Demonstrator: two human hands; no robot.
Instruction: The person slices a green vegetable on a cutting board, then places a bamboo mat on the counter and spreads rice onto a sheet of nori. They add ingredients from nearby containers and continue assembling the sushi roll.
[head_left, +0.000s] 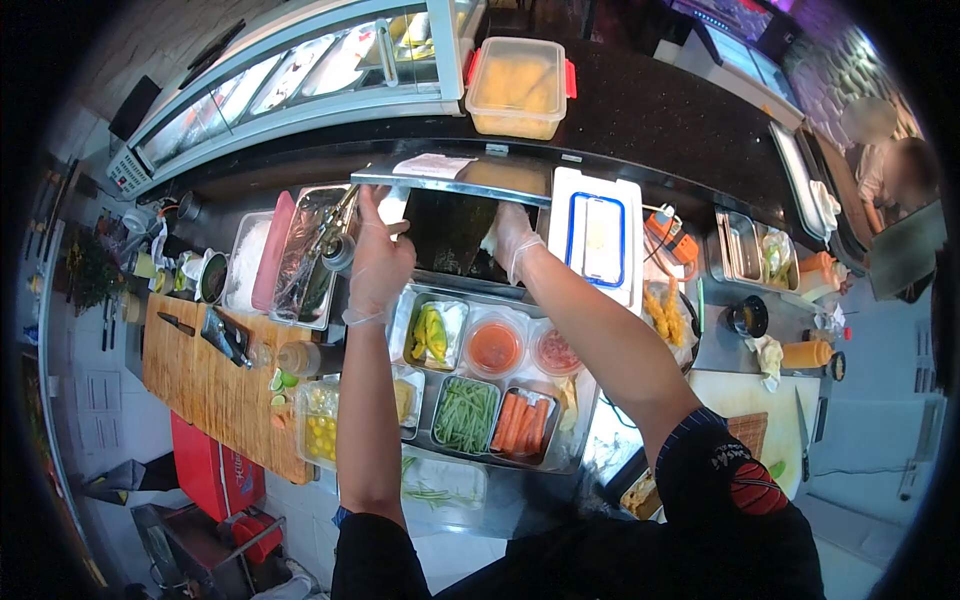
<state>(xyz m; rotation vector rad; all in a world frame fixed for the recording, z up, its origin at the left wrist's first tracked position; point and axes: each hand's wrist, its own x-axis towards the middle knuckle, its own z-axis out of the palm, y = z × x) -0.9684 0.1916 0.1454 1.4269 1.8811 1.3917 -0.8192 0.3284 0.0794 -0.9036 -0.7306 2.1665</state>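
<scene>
My left hand (383, 262), in a clear glove, grips the left end of a metal lid (470, 180), which is tilted up over a metal bin. Dark green nori sheets (450, 232) lie in the bin beneath it. My right hand (517, 243), also gloved, reaches under the lid at the right edge of the nori; its fingers are largely hidden, so I cannot tell whether they hold a sheet. Nearer me sits a tray with avocado slices (430, 335), orange sauce (493, 348), pink filling (558, 352), cucumber strips (466, 414) and orange sticks (520, 423).
A wooden board (220, 380) with a knife (177, 323) lies left. A tub with red clips (516, 88) stands on the dark counter beside a glass display case (300, 80). On the right are a blue-rimmed lidded box (597, 240), fried pieces (663, 312) and a white board (735, 392).
</scene>
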